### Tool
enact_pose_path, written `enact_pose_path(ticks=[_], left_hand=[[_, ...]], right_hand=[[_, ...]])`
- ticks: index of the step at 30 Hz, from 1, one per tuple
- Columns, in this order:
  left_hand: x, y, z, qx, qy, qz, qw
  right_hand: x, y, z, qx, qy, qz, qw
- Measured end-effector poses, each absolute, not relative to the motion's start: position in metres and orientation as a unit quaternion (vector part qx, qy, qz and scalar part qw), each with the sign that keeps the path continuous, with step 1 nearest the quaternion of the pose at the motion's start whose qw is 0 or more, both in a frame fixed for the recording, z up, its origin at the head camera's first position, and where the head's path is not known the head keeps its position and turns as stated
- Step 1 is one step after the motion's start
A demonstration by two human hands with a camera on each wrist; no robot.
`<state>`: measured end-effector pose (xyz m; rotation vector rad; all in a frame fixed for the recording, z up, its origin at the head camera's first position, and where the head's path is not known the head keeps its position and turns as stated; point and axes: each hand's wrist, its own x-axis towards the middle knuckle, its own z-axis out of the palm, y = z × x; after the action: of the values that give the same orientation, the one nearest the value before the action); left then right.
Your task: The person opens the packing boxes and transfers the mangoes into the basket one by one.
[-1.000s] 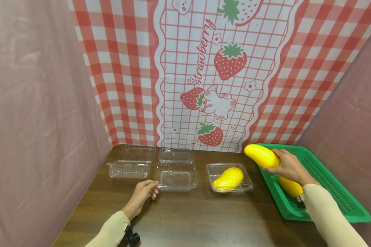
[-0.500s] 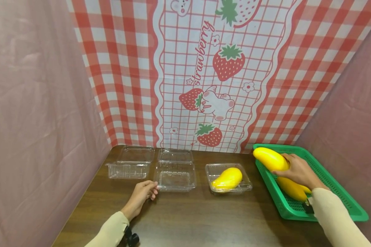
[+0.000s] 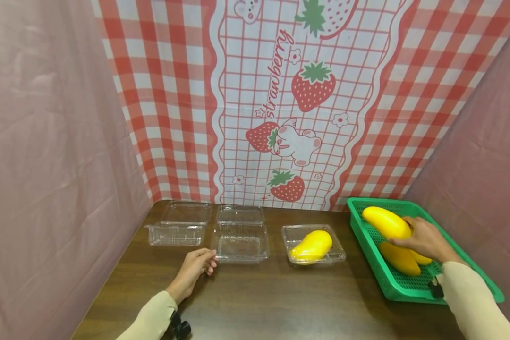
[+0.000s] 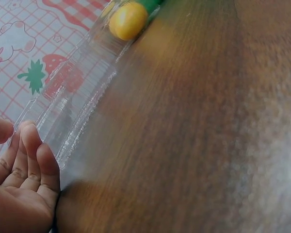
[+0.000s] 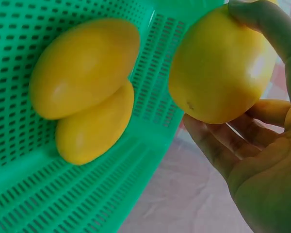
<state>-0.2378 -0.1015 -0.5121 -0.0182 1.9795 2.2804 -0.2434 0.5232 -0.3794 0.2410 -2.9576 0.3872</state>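
Observation:
My right hand (image 3: 427, 238) holds a yellow mango (image 3: 386, 222) over the green basket (image 3: 367, 250), thumb on one side and fingers on the other. Beneath it two more mangoes (image 5: 87, 68) lie against each other on the basket's bottom. My left hand (image 3: 193, 271) pinches the front left corner of an open clear plastic clamshell container (image 3: 241, 259); in the left wrist view thumb and fingertips (image 4: 31, 133) meet at its edge. Another mango (image 3: 312, 246) sits in a second clear container (image 3: 337, 258) between that one and the basket.
A third clear clamshell container (image 3: 176, 234) stands open at the left, its lid tipped back. Brown wooden table (image 3: 259, 302) lies in front. A red-and-white strawberry cloth (image 3: 280, 118) hangs behind, with pink cloth (image 3: 55, 165) at both sides.
My right hand has carried the mango rightward and slightly down, from the basket's left rim to over its inside. The basket's two mangoes show more now. My left hand stays in place.

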Motion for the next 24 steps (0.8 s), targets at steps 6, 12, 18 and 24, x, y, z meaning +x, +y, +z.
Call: enact_pose_path(ticks=[6, 12, 18, 24], left_hand=[[-0.238, -0.102, -0.512, -0.006, 0.655, 0.753, 0.061], [-0.237, -0.102, -0.512, -0.004, 0.656, 0.752, 0.062], [-0.237, -0.102, -0.511, -0.005, 0.656, 0.753, 0.060], [-0.237, -0.102, -0.512, -0.004, 0.656, 0.753, 0.062]], right_hand=[[-0.250, 0.541, -0.382, 0.099, -0.986, 0.109, 0.075], [-0.251, 0.549, -0.379, 0.107, -0.989, 0.078, 0.065], [-0.258, 0.549, -0.377, 0.105, -0.992, 0.059, 0.042], [-0.265, 0.550, -0.378, 0.089, -0.995, 0.050, 0.013]])
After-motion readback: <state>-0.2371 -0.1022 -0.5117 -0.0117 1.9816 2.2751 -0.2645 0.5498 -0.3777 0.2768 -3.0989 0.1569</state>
